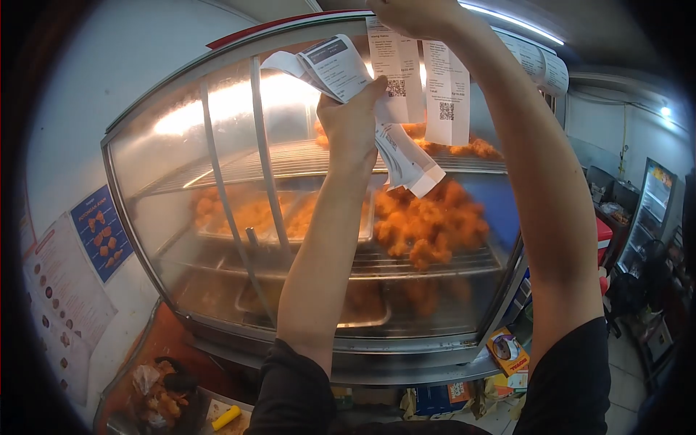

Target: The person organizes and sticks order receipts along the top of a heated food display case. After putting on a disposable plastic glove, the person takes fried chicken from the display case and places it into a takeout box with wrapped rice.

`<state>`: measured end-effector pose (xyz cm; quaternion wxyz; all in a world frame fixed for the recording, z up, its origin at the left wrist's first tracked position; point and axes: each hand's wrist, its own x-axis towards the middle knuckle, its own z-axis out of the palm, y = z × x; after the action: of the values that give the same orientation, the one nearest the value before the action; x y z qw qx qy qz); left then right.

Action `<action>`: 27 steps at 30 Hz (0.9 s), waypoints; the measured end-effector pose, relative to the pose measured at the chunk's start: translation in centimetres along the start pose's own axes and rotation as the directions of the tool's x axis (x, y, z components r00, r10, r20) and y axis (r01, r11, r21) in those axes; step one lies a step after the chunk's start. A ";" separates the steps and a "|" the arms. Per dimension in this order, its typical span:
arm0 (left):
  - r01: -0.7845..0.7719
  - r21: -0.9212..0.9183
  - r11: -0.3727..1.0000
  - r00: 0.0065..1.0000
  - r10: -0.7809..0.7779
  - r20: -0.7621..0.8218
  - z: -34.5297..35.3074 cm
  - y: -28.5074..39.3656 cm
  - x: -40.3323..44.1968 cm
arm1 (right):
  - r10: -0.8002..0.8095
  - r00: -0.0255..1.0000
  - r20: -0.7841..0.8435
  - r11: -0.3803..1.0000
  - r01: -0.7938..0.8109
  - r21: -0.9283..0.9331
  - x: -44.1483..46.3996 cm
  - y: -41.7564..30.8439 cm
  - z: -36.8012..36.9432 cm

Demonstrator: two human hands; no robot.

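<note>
Diagonally up-left — receipts (337, 67) in left grip (350, 123).

Food (433, 225) lies on racks (428, 275) in the display case (406, 344). Receipts (447, 90) hang before it. Left is a poster (102, 233)

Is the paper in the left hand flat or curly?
Curly: the paper slips bend over at one end, above the left hand.

1. Right hand (412, 17): cut off by top edge, fingertips out of view.
2. Receipt bundle (337, 67): middle hidden by left hand (349, 127) (fine print unreadable).
3. Fried pieces (433, 221): blurred behind glass (428, 308).
4. Far-right clutter (655, 264): too dark to identify.
</note>
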<state>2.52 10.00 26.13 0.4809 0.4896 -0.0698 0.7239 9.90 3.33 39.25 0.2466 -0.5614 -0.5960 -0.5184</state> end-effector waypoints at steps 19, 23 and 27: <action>-0.036 0.027 0.999 0.998 0.034 0.058 -4.0 3.0 0.3 | 0.052 0.994 0.095 0.928 -0.084 0.364 -1.8 -3.4 -4.7; -0.035 0.029 0.999 0.997 0.033 0.073 -4.0 3.3 0.5 | 0.039 0.995 0.091 0.651 -0.094 0.753 -1.9 -3.9 -1.1; -0.047 0.106 0.993 0.999 0.047 -0.001 -4.4 3.3 1.2 | 0.326 0.942 -0.076 0.681 -0.178 0.711 0.9 -3.5 0.5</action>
<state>-2.88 11.53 26.03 0.4371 0.5114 -0.0420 0.7387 6.56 4.72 38.66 0.5656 -0.4505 -0.6357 -0.2703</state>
